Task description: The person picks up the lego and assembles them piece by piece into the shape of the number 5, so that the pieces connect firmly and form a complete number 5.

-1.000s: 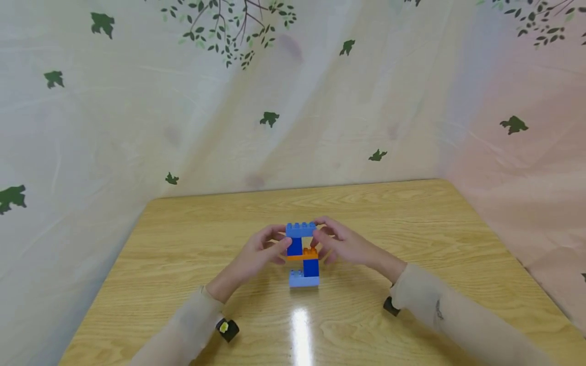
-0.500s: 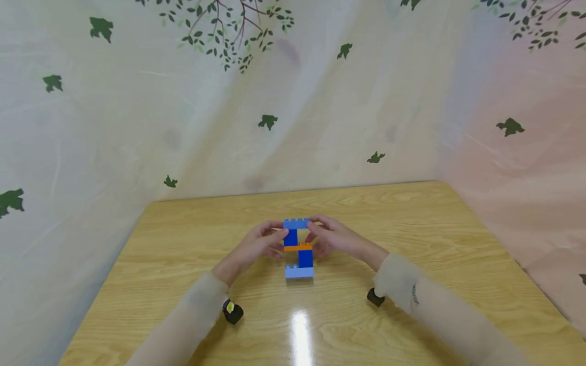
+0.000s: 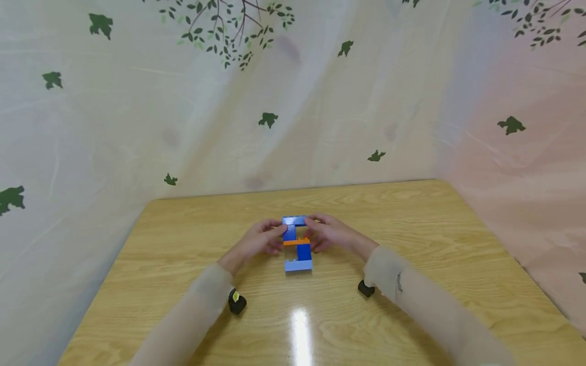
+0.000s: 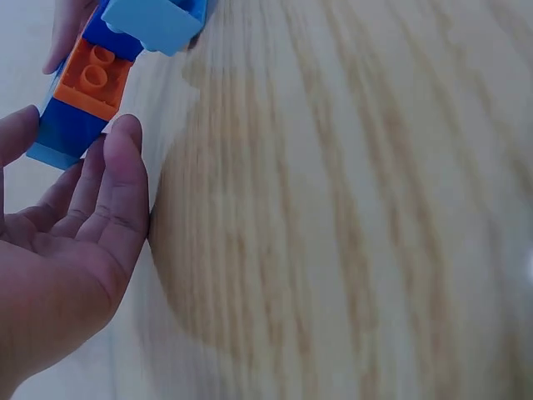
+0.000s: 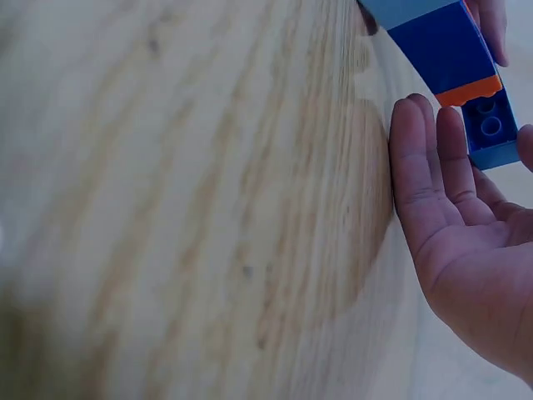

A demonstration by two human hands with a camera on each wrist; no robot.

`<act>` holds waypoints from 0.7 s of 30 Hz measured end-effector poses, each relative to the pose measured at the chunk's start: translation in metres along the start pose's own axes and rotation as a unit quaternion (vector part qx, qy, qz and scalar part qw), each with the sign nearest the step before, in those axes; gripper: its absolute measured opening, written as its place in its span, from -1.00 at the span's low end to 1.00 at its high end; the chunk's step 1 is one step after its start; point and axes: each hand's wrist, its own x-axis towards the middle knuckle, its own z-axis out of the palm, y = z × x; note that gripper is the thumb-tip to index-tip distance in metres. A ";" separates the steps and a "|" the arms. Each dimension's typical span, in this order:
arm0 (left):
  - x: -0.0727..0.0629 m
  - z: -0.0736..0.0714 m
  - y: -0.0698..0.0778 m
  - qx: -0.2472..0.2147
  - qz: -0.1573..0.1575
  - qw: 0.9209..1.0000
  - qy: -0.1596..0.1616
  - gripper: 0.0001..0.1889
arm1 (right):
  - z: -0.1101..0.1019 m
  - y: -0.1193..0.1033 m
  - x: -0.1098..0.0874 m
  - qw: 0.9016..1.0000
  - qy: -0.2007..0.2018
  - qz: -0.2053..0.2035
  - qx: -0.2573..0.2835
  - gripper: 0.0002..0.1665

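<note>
A stack of toy building bricks stands between my hands in the head view. From top to bottom it has a blue brick (image 3: 294, 221), a dark blue brick (image 3: 290, 234), a thin orange brick (image 3: 296, 242), another dark blue brick (image 3: 304, 252) and a light blue brick (image 3: 298, 266). My left hand (image 3: 258, 239) pinches the upper left part, thumb in front and fingers behind. My right hand (image 3: 336, 235) pinches the top brick's right end. In the left wrist view, studs show on the orange brick (image 4: 96, 77). Whether the bottom brick touches the table, I cannot tell.
The stack is over a wooden table (image 3: 192, 223) with a bright light reflection near its front. A pale cloth (image 3: 206, 127) printed with leaves hangs behind and along the sides. Small black devices (image 3: 237, 301) sit at both wrists.
Both hands and the brick stack have moved slightly away from me, and the stack has tilted so its top studs show less. Both hands still hold it.
</note>
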 end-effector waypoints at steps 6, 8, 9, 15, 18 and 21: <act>0.009 -0.001 -0.003 0.002 -0.022 1.000 0.006 -0.40 | -0.003 0.005 0.010 1.000 0.009 0.024 0.000 -0.32; 0.011 -0.001 -0.002 0.003 -0.030 1.000 0.009 -0.39 | -0.004 0.006 0.014 0.999 0.008 0.029 -0.010 -0.30; 0.012 -0.001 -0.001 0.005 -0.034 0.999 0.011 -0.38 | -0.005 0.007 0.017 0.999 0.009 0.033 -0.015 -0.30; 0.015 0.000 0.001 0.029 -0.048 0.998 0.007 -0.36 | -0.008 0.010 0.028 0.997 0.015 0.056 -0.048 -0.38; 0.014 0.003 0.001 0.051 -0.040 0.998 0.012 -0.39 | -0.006 0.008 0.029 0.996 0.018 0.058 -0.072 -0.42; 0.014 0.008 0.000 0.086 -0.025 0.996 0.021 -0.42 | -0.004 0.005 0.028 0.994 0.018 0.056 -0.090 -0.45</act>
